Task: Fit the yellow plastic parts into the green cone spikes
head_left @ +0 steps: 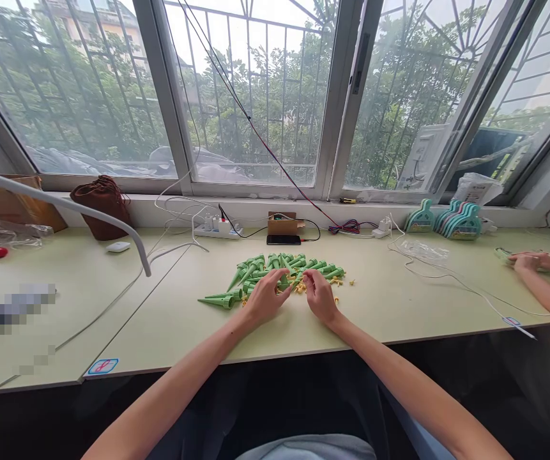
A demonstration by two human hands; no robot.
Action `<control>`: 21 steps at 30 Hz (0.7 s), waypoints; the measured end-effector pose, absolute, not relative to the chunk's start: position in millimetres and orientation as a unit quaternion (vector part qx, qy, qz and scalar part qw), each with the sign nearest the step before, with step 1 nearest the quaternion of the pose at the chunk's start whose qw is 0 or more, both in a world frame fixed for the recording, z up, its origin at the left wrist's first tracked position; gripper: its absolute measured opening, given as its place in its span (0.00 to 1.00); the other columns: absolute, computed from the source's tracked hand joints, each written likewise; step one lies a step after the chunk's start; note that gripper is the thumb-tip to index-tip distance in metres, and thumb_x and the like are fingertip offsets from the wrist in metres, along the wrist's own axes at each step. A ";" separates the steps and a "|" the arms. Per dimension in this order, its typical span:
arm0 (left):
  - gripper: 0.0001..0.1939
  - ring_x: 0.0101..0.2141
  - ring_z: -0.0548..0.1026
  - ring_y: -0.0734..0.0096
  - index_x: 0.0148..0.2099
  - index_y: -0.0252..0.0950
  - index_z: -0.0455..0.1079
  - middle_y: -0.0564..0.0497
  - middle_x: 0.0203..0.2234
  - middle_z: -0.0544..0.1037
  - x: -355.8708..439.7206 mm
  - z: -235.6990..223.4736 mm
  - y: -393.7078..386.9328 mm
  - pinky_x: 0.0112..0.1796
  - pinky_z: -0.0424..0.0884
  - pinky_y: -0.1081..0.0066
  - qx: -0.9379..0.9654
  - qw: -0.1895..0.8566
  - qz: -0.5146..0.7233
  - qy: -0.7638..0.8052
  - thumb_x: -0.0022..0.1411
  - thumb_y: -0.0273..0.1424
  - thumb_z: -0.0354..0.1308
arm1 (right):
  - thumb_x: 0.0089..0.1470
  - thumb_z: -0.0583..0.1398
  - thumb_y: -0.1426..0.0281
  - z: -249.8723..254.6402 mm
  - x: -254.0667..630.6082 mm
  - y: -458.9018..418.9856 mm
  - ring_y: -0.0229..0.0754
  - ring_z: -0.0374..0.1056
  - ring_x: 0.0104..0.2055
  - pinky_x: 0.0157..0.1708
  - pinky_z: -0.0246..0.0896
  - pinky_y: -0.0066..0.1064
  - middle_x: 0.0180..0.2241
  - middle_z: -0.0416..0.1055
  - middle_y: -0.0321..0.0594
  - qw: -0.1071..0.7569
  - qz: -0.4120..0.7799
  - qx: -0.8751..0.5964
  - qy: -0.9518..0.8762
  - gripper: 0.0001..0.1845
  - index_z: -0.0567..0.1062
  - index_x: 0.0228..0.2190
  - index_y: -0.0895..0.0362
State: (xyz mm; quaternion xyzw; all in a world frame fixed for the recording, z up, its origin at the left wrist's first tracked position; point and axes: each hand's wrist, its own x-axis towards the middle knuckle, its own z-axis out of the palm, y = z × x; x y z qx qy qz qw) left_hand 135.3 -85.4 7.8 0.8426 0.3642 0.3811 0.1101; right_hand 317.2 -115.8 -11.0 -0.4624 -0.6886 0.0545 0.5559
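A heap of green plastic cone spikes [275,267] lies on the pale table [169,319] before me, with small yellow parts [298,287] scattered at its near edge. My left hand [266,298] rests at the heap's front, fingers curled and pinched on a green spike with a yellow piece. Close beside it is my right hand [320,296], fingers bent and pinched together over the yellow parts; what they hold is too small to name. Two loose green spikes [220,299] lie left of my left hand.
A black phone [283,239], a cardboard box [284,225] and a power strip [217,229] sit at the back by the window sill. A brown pouch [102,207] and a white lamp arm [64,207] stand left. Another person's hands [531,260] work at the far right.
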 end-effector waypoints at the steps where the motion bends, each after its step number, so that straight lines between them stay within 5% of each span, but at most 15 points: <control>1: 0.19 0.22 0.67 0.78 0.54 0.40 0.66 0.50 0.40 0.75 135.3 7.7 -85.3 0.30 0.68 0.72 0.843 0.111 0.382 0.361 0.61 0.35 0.56 | 0.66 0.49 0.67 -11.1 317.2 -115.8 0.42 0.65 0.33 0.35 0.61 0.33 0.34 0.69 0.41 0.556 0.056 -0.462 -0.689 0.11 0.69 0.38 0.56; 21: 0.19 0.21 0.64 0.79 0.55 0.39 0.65 0.48 0.42 0.74 135.9 7.1 -86.2 0.28 0.65 0.73 0.857 0.138 0.368 0.332 0.61 0.33 0.56 | 0.65 0.50 0.67 -13.5 316.4 -115.3 0.41 0.66 0.33 0.33 0.60 0.31 0.35 0.71 0.42 0.536 0.083 -0.452 -0.709 0.11 0.70 0.39 0.57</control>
